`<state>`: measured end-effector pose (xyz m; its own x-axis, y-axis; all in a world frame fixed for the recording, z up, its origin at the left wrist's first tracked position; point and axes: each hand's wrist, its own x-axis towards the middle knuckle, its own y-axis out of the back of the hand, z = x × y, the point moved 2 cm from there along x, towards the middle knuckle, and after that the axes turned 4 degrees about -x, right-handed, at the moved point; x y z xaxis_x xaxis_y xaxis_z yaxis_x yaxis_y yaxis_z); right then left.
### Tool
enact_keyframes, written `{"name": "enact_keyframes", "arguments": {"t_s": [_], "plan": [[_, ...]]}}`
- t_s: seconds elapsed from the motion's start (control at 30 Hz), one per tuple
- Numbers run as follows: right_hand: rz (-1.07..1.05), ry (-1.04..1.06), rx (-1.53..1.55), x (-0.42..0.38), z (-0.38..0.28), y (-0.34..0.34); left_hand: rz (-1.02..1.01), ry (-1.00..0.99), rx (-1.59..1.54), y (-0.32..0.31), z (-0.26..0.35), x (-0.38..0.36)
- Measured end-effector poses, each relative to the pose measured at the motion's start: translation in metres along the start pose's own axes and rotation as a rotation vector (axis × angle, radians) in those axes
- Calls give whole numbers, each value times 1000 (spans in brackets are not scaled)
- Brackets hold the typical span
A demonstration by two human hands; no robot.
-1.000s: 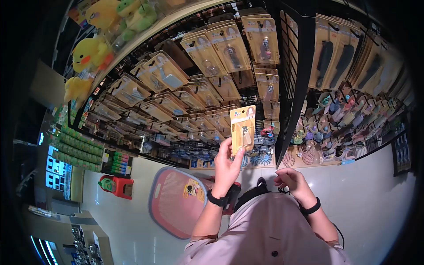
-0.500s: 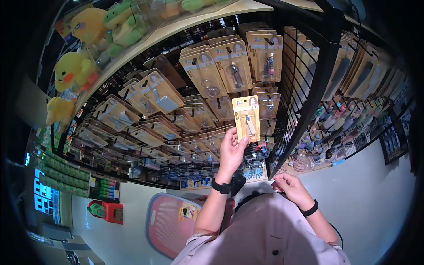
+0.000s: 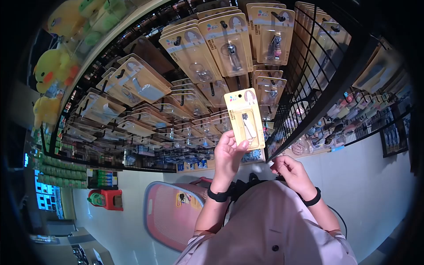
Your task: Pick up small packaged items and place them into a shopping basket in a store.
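Observation:
My left hand [image 3: 229,154] grips a carded nail clipper [image 3: 247,121] by its lower edge, thumb on the front. The yellow card faces me and tilts slightly, its clear blister showing a metal clipper. Behind it hang rows of similar carded packs, among them a nail clipper pack [image 3: 273,42] and another clipper pack [image 3: 227,46]. My right hand [image 3: 291,173] is held low by my shirt, its fingers loosely curled in, with nothing visible in them.
A black wire grid panel [image 3: 304,88] divides the rack on the right. Yellow plush toys [image 3: 53,70] sit on the upper left shelf. On the floor stand a pink and grey basket [image 3: 152,216] with a carded item inside, and a red stool [image 3: 115,199].
My view has moved closer to the rack, so the hanging packs look larger. The nail clipper pack in my left hand is nearer to me. My right hand stays low, fingers curled.

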<state>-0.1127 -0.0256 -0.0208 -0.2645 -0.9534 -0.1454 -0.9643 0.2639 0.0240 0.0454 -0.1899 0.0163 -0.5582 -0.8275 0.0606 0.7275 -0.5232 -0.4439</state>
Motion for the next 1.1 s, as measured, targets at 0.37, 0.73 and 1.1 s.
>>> {"name": "enact_keyframes", "arguments": {"t_s": [0.37, 0.73, 1.1], "plan": [[-31, 290, -219, 10, -70, 8, -44, -1, -26, -45, -1, -25], [-81, 1065, -611, 1, -82, 13, -105, -35, -217, -84, -13, -60], [-277, 1115, -560, -30, -72, 17, 22, 73, -564, -93, -20, -71]]}}
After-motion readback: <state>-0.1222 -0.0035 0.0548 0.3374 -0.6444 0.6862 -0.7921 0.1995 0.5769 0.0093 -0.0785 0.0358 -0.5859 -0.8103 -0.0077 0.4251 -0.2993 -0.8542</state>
